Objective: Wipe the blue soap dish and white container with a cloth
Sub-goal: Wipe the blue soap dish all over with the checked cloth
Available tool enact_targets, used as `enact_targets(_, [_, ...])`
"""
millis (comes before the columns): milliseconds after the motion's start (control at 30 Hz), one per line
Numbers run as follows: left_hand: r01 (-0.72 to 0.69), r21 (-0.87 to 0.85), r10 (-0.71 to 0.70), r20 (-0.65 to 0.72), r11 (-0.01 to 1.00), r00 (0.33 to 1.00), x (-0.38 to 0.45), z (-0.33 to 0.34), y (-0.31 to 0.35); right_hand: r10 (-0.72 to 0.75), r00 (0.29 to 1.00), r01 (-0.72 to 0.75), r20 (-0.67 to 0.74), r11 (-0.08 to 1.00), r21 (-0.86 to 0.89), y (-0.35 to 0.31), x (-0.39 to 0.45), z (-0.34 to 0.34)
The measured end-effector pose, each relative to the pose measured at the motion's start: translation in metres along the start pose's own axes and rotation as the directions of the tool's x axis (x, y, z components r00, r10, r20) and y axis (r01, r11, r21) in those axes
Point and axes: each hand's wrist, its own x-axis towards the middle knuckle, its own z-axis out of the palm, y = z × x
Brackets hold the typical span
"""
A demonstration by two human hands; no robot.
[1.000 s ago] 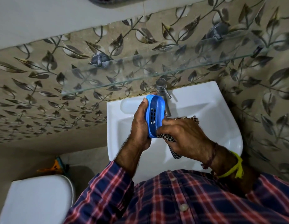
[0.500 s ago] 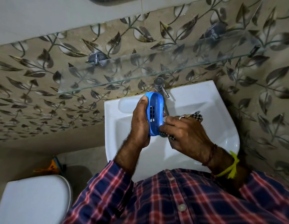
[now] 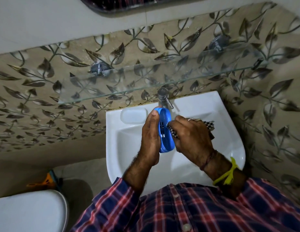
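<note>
Now left hand (image 3: 150, 139) holds soap dish (image 3: 166, 131); right hand (image 3: 191, 138) presses cloth (image 3: 208, 125) inside.

The blue soap dish (image 3: 165, 131) stands on edge, slotted inside facing a checked cloth (image 3: 172, 132) pressed against it.

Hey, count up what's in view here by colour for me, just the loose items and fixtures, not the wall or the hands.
Blue: 1, the soap dish
White: 2, the sink and the toilet lid
Black-and-white check: 1, the cloth
Metal: 1, the tap
Clear glass: 1, the shelf
Orange: 1, an object on the floor, too dim to identify
Total: 7
</note>
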Motion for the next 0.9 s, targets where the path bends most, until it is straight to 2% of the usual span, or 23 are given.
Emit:
enact_targets(67, [0.028,-0.011,-0.028,-0.021,1.0,0.999,0.001,-0.001,0.001,-0.018,0.999,0.019,0.036,1.0,-0.024,0.0,0.001,0.001])
enact_targets(133, [-0.009,-0.01,0.009,-0.024,1.0,1.0,0.002,-0.004,-0.001,-0.038,0.997,0.041,0.071,0.999,-0.035,-0.003,-0.005,0.003])
enact_targets(267, [-0.059,0.053,0.057,0.037,0.997,0.998,0.001,-0.002,-0.002,0.068,0.998,-0.068,0.019,0.998,0.014,-0.001,0.012,0.005])
enact_targets(400, [-0.04,0.033,0.04,-0.002,0.999,0.999,0.001,-0.003,-0.004,0.021,0.999,-0.019,0.046,0.999,-0.028,-0.001,0.001,0.012])
enact_targets(567, [-0.049,0.089,0.047,0.028,0.995,0.999,0.004,-0.008,-0.009,0.111,0.992,-0.112,-0.059,0.994,-0.009,0.002,0.023,0.013])
enact_targets(700, [-0.005,0.019,0.004,0.062,1.0,0.998,0.007,-0.013,-0.016,0.053,0.999,-0.053,-0.013,0.998,-0.024,0.002,0.011,0.018])
enact_targets(900, [0.119,-0.035,-0.115,0.102,0.992,0.988,0.012,-0.012,-0.016,0.212,0.971,-0.213,-0.113,0.977,0.003,0.002,0.029,0.024])
